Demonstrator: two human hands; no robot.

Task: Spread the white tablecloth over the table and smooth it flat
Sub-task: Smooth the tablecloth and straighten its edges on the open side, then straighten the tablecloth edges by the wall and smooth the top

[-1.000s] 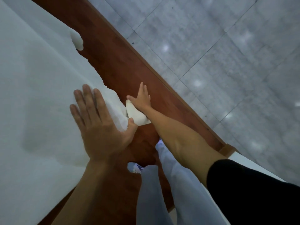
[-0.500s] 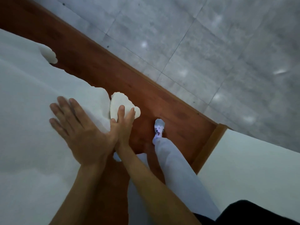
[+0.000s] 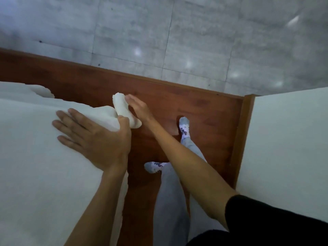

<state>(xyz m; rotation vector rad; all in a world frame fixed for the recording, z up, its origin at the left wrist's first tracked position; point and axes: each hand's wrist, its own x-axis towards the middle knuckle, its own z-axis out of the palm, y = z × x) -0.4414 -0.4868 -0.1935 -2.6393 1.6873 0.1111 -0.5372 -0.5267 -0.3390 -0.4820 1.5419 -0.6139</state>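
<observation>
The thick white fabric tablecloth fills the whole left side of the view, draped over a surface that it hides completely; its right edge falls away near the middle of the frame, and its far edge runs ragged, with one small curled lump of cloth at the far left. Beyond it and to the right lies the reddish-brown wooden floor, bounded at the far side by a darker wooden strip, and beyond that stretch the pale grey stone tiles with blurred spots of reflected light. A plain white panel with a brown wooden edge takes up the right side. Near the bottom, the person's light grey trouser legs stand on the wood, ending in white patterned socks — one foot farther, one nearer and turned left. The left hand lies palm down on the cloth near its far right corner, fingers spread flat, the thumb hooked around a bunched fold at the edge. The right hand, reaching from a black sleeve, is at the folded-over corner flap of the cloth, which sticks out past the edge — its fingers are extended and touch the flap, but whether they pinch it cannot be told.
</observation>
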